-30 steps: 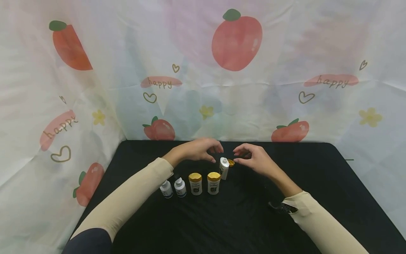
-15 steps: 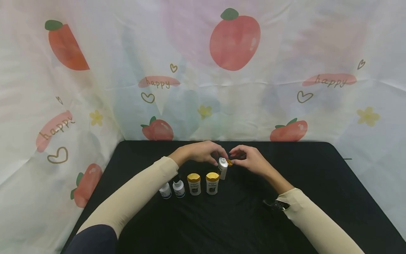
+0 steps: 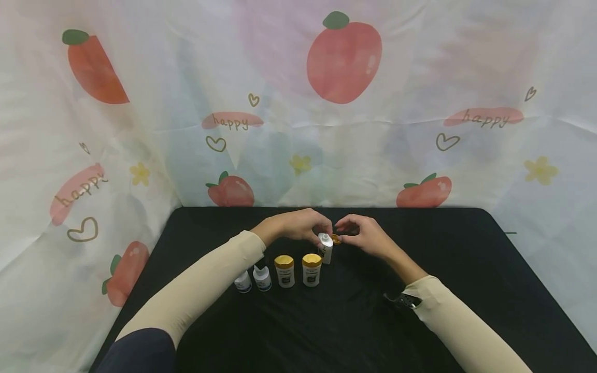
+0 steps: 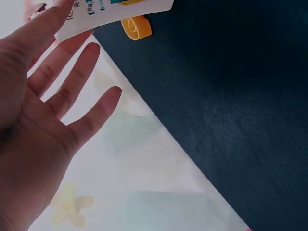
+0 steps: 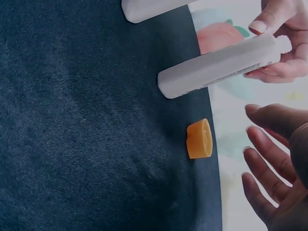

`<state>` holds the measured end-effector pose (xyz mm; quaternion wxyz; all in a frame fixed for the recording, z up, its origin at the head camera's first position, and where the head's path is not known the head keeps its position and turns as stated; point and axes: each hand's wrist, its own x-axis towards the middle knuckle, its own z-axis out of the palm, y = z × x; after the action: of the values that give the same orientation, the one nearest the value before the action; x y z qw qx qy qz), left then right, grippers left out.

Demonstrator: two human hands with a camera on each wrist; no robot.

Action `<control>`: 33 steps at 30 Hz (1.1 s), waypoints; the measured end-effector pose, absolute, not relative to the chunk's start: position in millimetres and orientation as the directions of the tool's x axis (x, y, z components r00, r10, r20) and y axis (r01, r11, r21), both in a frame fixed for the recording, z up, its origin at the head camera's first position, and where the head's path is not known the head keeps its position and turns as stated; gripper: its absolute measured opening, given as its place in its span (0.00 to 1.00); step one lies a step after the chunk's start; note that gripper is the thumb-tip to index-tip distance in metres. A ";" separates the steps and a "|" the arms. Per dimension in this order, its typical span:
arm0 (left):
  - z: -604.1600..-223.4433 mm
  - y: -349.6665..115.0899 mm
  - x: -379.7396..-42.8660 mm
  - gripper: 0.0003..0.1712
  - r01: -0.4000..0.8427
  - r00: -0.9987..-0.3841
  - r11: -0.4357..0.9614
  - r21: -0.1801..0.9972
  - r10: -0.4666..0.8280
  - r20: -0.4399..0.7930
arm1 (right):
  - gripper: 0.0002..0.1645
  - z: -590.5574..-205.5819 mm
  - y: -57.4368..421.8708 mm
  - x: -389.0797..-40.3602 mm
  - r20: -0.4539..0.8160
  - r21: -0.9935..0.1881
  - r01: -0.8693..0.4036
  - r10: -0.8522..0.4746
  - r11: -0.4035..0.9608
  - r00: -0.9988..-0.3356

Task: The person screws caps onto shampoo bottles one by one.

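Observation:
A slim white bottle (image 3: 325, 251) stands upright with its bare neck uncapped, at the back of the row of bottles. My left hand (image 3: 298, 224) pinches this bottle (image 5: 216, 67) near its top, thumb on one side and fingers on the other. The other fingers of the left hand (image 4: 48, 110) spread loosely away. Just right of the bottle, an orange-yellow cap (image 5: 198, 139) lies on the cloth. My right hand (image 3: 366, 234) hovers beside the cap (image 3: 336, 239), fingers relaxed and thumb apart, with nothing held.
Two white bottles with gold caps, one on the left (image 3: 285, 272) and one on the right (image 3: 311, 270), stand in front. Further left stand two smaller white bottles (image 3: 263, 280), partly overlapped by the left sleeve. A black cloth (image 3: 326, 331) covers the table; a printed curtain (image 3: 298, 93) hangs behind.
My left hand has come down and right onto the slim bottle and now grips its top. The right hand has shifted slightly left, close to the cap.

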<state>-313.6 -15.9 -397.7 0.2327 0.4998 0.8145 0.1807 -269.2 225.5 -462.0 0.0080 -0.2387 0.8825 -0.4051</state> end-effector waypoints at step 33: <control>-388.4 -20.4 -314.1 0.09 0.725 -0.471 0.484 0.490 0.867 -0.161 | 0.19 -488.5 211.3 -284.9 0.080 -0.581 -0.384 -0.420 0.717 -0.904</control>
<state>-314.1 -20.4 -388.4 0.1981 0.4748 0.8384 0.1799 -284.9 211.3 -488.5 0.0290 -0.2170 0.9262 -0.3070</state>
